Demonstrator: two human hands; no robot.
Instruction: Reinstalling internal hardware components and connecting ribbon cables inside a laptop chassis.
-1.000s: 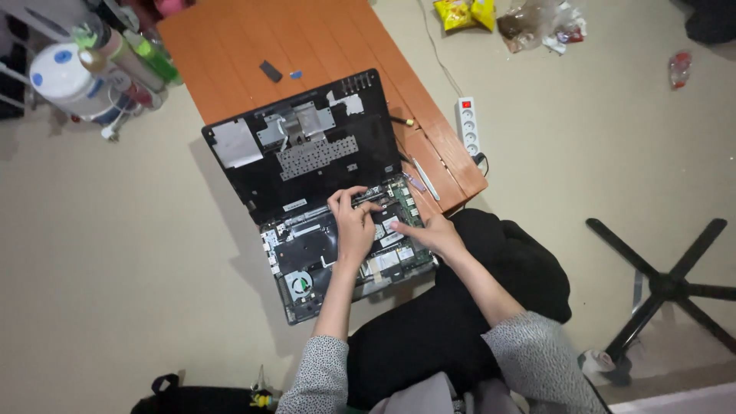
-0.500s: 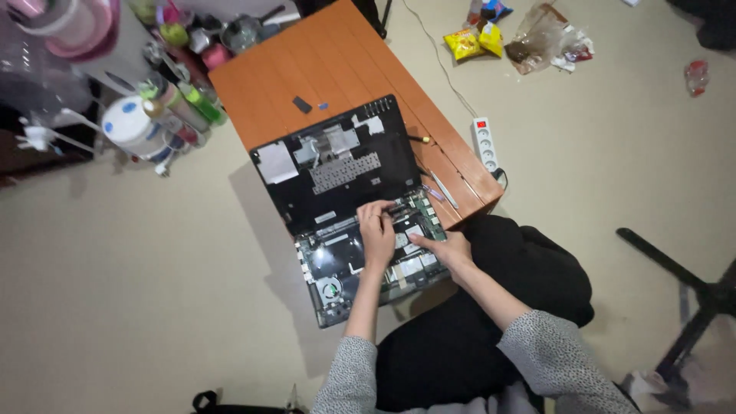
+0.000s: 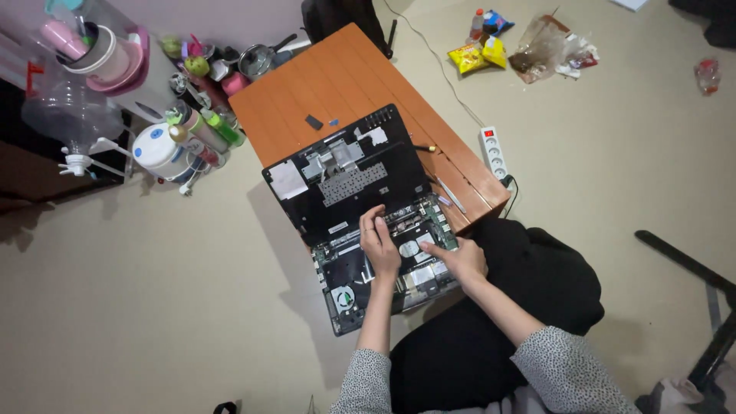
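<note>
The opened laptop overhangs the near edge of the orange table; the left hand, fingers curled, and the right hand, fingers spread flat, both press on its exposed board. Yellow snack packets lie far right on the floor, a white power strip beside the table

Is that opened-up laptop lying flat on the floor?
No, the laptop rests on the low orange table, its front part overhanging the edge toward the person's lap.

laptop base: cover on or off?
Off. The laptop base shows its green boards and fan; both hands, left hand and right hand, rest on them.
</note>
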